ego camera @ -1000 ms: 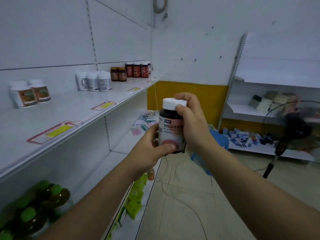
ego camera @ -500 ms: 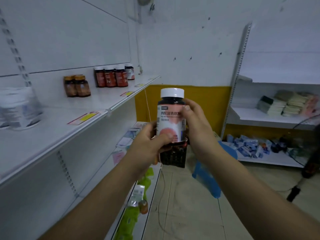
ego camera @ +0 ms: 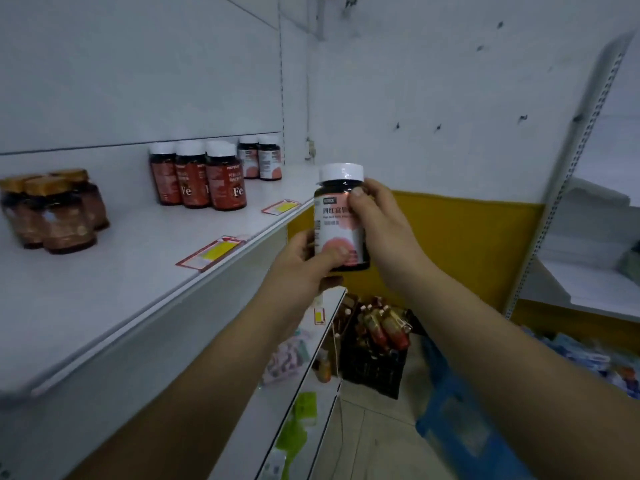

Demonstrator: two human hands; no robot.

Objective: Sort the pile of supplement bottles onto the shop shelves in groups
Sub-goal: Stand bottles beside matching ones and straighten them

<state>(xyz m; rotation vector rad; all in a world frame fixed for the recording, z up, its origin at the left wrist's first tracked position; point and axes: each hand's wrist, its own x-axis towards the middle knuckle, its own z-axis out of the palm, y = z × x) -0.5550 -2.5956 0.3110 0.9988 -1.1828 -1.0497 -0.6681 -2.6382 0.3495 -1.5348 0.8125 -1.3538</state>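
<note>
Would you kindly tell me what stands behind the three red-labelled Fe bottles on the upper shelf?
Two dark white-capped bottles with pale pink labels stand behind the three red-labelled Fe bottles; anything directly behind the trio is hidden.

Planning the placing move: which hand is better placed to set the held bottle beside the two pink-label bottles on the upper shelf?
Probably the left hand: it grips the bottle low on the side facing the shelf, where the pink-label pair stands. The right hand would reach across.
</note>
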